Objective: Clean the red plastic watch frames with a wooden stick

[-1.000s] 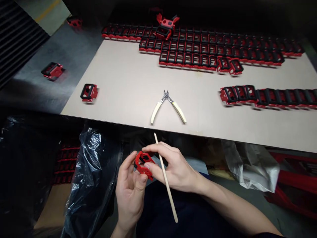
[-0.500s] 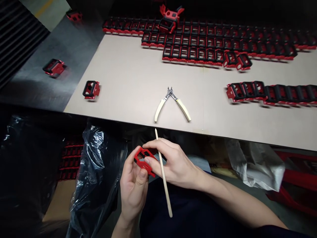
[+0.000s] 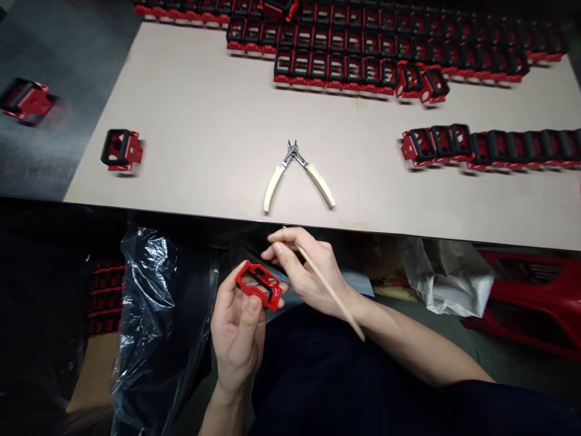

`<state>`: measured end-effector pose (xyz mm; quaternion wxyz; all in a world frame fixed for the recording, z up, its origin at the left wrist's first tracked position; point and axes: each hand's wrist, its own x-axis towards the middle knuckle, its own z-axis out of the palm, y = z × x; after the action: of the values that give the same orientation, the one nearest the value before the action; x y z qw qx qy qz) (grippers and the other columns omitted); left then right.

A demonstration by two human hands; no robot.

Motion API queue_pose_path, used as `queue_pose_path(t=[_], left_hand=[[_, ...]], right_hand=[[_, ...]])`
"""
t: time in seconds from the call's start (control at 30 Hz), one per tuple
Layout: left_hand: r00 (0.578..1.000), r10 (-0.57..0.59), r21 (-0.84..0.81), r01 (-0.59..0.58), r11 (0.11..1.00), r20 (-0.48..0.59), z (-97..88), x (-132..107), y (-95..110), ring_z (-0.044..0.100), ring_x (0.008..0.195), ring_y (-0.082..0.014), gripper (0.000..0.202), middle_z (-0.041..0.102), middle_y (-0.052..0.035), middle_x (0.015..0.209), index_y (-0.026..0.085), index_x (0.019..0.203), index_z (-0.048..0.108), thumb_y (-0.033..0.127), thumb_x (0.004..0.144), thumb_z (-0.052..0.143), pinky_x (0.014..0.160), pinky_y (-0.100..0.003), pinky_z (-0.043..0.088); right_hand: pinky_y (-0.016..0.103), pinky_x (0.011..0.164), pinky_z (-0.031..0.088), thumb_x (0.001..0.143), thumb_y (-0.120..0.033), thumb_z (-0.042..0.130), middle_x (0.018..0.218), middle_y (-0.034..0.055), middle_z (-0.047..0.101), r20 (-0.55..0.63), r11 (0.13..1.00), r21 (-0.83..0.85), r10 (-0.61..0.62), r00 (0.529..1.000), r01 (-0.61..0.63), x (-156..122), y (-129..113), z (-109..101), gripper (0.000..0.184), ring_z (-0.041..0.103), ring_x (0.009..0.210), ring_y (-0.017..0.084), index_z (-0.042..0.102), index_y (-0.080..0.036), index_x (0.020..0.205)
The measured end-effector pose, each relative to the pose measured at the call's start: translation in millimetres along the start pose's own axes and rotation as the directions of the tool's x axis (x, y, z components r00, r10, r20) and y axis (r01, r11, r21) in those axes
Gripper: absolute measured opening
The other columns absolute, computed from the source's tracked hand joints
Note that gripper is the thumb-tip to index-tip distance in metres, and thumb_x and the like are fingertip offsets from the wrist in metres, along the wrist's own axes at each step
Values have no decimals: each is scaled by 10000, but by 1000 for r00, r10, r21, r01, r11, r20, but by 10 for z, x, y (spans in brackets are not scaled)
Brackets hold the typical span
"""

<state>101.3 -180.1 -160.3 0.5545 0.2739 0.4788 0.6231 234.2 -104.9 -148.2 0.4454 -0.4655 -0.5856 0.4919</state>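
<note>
My left hand [image 3: 240, 327] is closed on a red and black plastic frame [image 3: 242, 290], its thumb pressed on the near edge. Just to the right, my right hand [image 3: 313, 272] holds a thin pale wooden stick [image 3: 333, 293] between its fingers. That stick slants from the fingers down past the wrist, and its upper end is mostly hidden. The right fingertips are apart from the frame. Beyond both hands, side cutters [image 3: 294, 158] with cream handles lie spread on the table.
The pale table [image 3: 204, 121] bears rows of red and black frames [image 3: 336, 66], with a shorter row [image 3: 508, 148] at right and a single frame [image 3: 121, 149] at left. Under its edge hang a dark plastic bag [image 3: 158, 315] and a whitish bag [image 3: 449, 278].
My right hand has come off the frame and turned, so the stick now slants down to the right. The left hand has tilted the frame flatter. The view has shifted.
</note>
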Motion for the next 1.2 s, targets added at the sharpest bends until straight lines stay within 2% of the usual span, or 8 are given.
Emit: queue_pose_path(t=[0.2,0.33,0.43,0.67,0.8,0.97,1.1,1.2], left_hand=[[999,20,109,-24,994,36,-53,-69,-41,797,1133,-213,387,808,-84,1276,316,1352,778,292,967,815,945,-251,644],[996,-18,95,9,995,92,-33,-92,-28,834,922,-214,366,835,-84,1116,318,1352,779,309,987,788,826,-283,679],[994,-60,53,56,997,91,3,-96,7,827,760,-223,352,822,-68,934,305,1344,779,337,993,774,714,-320,689],[985,-135,27,132,991,104,2,-108,54,822,754,-208,369,830,-59,971,339,1357,777,372,990,772,647,-264,654],[914,-330,-63,354,933,236,-1,-68,84,760,615,-139,379,825,-44,959,344,1350,779,406,976,773,540,-191,588],[837,-450,-126,506,853,312,1,-8,65,667,496,-96,289,807,-44,812,285,1231,819,436,1003,727,473,-149,544],[801,-523,-134,576,807,293,25,0,42,648,440,-100,274,800,-41,749,261,1150,838,452,962,783,421,-145,522],[735,-613,-142,666,732,291,56,20,20,621,366,-114,254,779,-46,655,261,1088,848,456,928,821,368,-142,473]], right_hand=[[227,697,594,999,-234,694,856,21,772,149,977,-78,-183,972,196,-68,-9,-71,78,737,752,139,709,-180,945],[206,593,567,1065,-224,579,727,-8,744,-26,974,-154,-174,984,168,-104,56,-94,152,701,602,113,694,-190,972],[209,674,634,1088,-196,559,817,4,805,-157,988,-90,-136,978,123,-165,73,-208,152,779,704,122,704,-199,1134],[309,859,706,1034,-116,635,1170,113,844,51,975,-38,-217,975,219,-372,47,-520,276,834,1031,194,700,-185,1293],[416,1070,658,1000,-43,628,1362,171,776,188,937,4,-345,920,350,-353,39,-571,337,754,1285,243,676,-174,1306],[326,926,673,1007,-73,690,1070,106,830,259,952,118,-305,917,283,-317,90,-598,158,808,1015,198,721,-166,1130],[341,923,665,990,-100,738,1085,122,823,264,951,147,-304,915,274,-340,155,-640,155,798,1004,206,719,-158,1133],[352,908,661,965,-132,793,1052,125,816,281,943,157,-327,903,292,-370,189,-664,181,788,978,212,714,-157,1125]])
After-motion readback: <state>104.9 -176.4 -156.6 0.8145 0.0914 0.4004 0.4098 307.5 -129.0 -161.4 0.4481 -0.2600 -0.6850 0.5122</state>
